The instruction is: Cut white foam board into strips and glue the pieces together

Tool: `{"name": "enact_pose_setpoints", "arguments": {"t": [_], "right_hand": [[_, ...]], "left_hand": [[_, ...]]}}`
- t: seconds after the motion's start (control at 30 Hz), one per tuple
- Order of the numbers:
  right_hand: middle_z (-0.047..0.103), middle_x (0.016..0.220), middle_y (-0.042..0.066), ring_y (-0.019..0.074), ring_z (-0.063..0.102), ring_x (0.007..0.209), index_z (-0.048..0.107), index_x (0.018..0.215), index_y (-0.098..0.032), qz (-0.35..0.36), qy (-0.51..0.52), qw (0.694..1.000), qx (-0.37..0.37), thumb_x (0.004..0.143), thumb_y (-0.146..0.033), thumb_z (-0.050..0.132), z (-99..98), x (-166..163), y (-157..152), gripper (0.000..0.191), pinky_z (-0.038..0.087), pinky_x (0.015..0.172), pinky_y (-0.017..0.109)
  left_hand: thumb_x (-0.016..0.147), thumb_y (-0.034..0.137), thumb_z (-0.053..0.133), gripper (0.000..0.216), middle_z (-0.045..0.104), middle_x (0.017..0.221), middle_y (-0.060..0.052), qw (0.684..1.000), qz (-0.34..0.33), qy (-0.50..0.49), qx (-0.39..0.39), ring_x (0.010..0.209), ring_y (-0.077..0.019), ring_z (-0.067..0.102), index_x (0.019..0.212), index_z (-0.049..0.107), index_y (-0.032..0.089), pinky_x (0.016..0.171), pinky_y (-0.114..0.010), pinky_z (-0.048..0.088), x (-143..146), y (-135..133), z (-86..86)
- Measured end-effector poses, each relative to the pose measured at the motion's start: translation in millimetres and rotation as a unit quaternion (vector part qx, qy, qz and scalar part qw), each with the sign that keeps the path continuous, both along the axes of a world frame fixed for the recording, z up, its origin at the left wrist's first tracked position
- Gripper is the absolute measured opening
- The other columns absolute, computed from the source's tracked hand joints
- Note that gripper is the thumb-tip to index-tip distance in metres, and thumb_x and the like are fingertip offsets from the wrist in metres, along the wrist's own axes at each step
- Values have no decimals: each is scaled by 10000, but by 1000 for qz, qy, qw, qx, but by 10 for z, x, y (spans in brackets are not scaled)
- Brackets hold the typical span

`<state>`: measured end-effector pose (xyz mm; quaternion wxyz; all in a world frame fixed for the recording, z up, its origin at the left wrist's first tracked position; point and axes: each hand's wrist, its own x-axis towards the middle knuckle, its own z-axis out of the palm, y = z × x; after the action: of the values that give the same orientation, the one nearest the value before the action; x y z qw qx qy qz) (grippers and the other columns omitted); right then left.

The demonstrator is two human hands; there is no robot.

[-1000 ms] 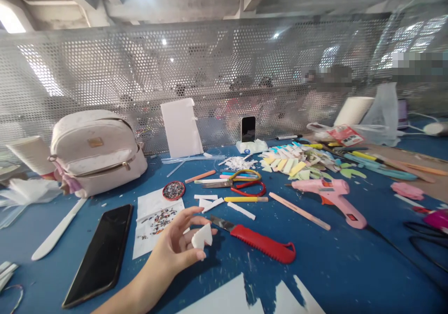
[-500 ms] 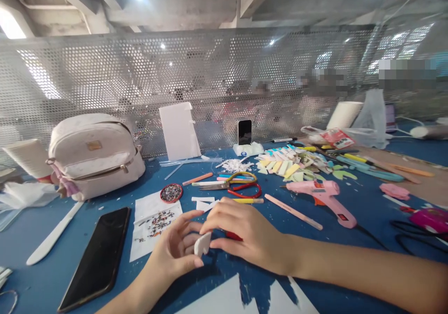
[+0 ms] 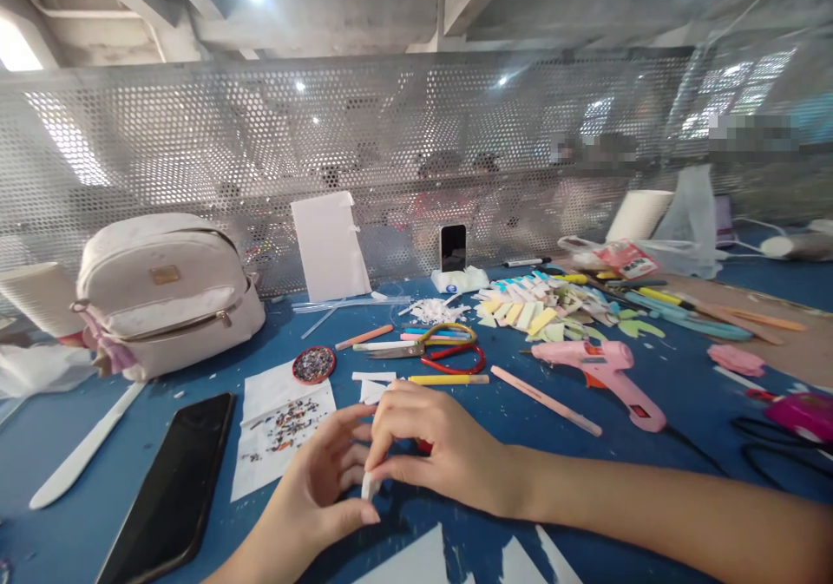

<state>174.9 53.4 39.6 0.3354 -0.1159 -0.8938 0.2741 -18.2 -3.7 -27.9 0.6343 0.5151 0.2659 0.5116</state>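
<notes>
Low in the middle, my left hand (image 3: 318,490) pinches a small white foam piece (image 3: 370,485) between thumb and fingers. My right hand (image 3: 435,445) has come in from the right; its fingertips close on the top of the same piece. The red-handled knife (image 3: 424,446) lies under my right hand, mostly hidden. A paper sheet (image 3: 281,423) strewn with tiny beads lies just left of my hands.
A black phone (image 3: 173,497) and a white strip (image 3: 81,456) lie at the left, with a beige backpack (image 3: 162,293) behind them. Scissors (image 3: 442,345), a pink glue gun (image 3: 602,369), coloured foam scraps (image 3: 534,306) and a propped phone (image 3: 453,247) are beyond. White sheets (image 3: 423,562) lie at the near edge.
My right hand came in from the right, covered the red knife and took hold of the white piece held by my left hand. The view shifted slightly.
</notes>
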Motion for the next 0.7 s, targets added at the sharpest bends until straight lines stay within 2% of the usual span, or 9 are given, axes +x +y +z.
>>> {"name": "enact_pose_setpoints", "arguments": {"t": [0.1, 0.27, 0.43, 0.7], "right_hand": [[632, 795, 0, 140, 581, 797, 686, 825, -167, 24, -7, 1000, 14, 882, -256, 708, -15, 15, 50, 107, 436, 835, 292], [640, 813, 0, 137, 580, 814, 656, 842, -172, 25, -33, 998, 44, 913, -301, 672, -15, 31, 97, 148, 421, 881, 301], [635, 834, 16, 151, 542, 808, 638, 843, -165, 35, -65, 988, 134, 944, -322, 625, 55, 57, 117, 188, 413, 781, 272], [641, 988, 40, 165, 527, 843, 612, 941, -181, 11, -166, 948, 271, 1017, -313, 487, 160, 76, 66, 197, 388, 722, 274]], "left_hand": [[690, 331, 883, 661, 656, 1024, -45, 1000, -1, -4, 9, 856, -152, 635, 1273, 573, 312, 791, -252, 481, -2, -5, -10], [707, 344, 871, 640, 676, 1000, -43, 1000, -16, -3, 3, 857, -150, 641, 1270, 568, 325, 791, -249, 479, -5, -2, -3], [706, 349, 872, 653, 671, 998, -45, 1000, -16, 5, 2, 850, -150, 627, 1276, 555, 316, 785, -258, 470, -3, 5, 2], [696, 335, 880, 667, 670, 1039, -46, 1000, 3, 17, -11, 868, -154, 635, 1269, 544, 275, 804, -269, 473, -1, -16, -28]]}}
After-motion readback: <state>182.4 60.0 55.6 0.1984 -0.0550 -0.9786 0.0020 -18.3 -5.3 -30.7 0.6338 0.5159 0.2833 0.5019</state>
